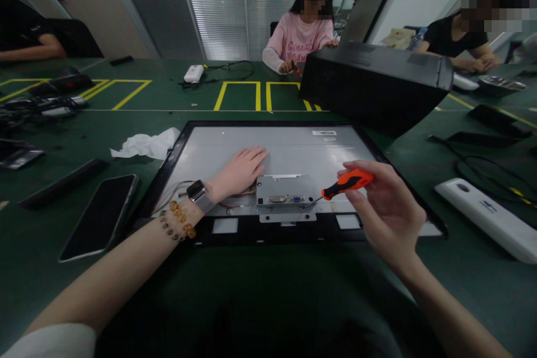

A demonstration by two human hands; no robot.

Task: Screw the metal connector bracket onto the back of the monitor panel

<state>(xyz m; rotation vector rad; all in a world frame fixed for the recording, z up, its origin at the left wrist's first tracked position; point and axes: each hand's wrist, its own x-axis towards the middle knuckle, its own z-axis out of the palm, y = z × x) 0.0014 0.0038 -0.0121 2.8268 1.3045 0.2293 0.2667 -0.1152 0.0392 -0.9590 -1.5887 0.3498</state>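
Note:
A monitor panel (293, 148) lies face down on the green table, its grey metal back showing inside a black frame. My left hand (239, 170) rests flat on that back, fingers spread, just left of a small metal circuit box (285, 193) with connector ports. My right hand (384, 210) grips an orange-handled screwdriver (346, 182), whose tip points at the right side of the circuit box. A watch and bead bracelets are on my left wrist.
A black phone (98, 215) and a dark bar lie left of the panel, with crumpled white tissue (146, 145) behind. A black monitor housing (373, 84) stands at the back right, a white plastic part (490, 218) to the right. Other people sit across the table.

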